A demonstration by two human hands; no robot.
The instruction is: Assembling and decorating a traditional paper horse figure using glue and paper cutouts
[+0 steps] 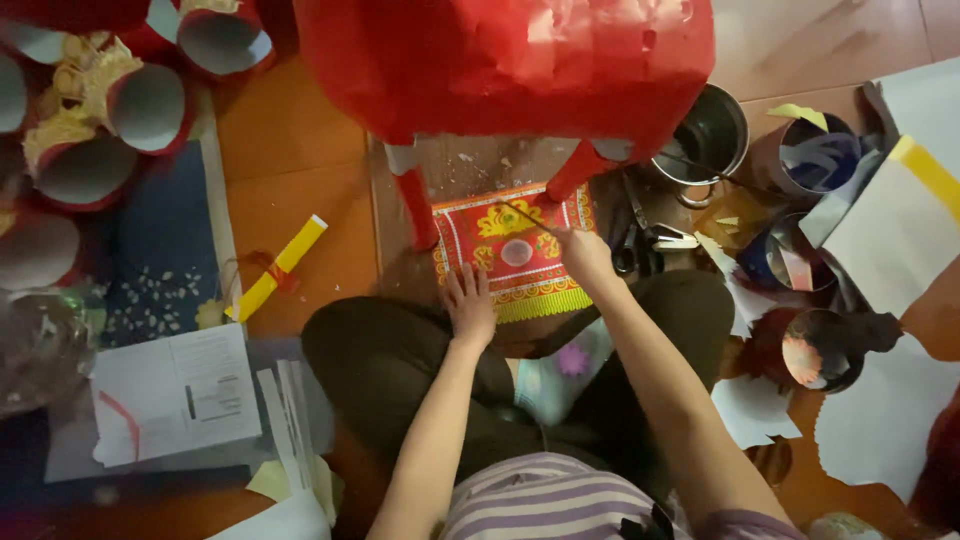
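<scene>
A red and gold patterned paper sheet (512, 252) lies on the floor in front of my crossed legs. My left hand (468, 304) rests flat on its near left edge, fingers spread. My right hand (585, 252) is closed around a thin stick or brush (525, 217) whose tip reaches over the sheet's upper middle. Just beyond stands a large red paper-covered figure (510, 60) on red legs (418, 205).
A metal pot (708, 135) and scissors (632, 235) lie to the right, with cans and paper scraps (880, 420) around them. A yellow and red paper roll (278, 268) sits left. Several red paper cones (150, 105) fill the far left, papers (175, 395) nearer.
</scene>
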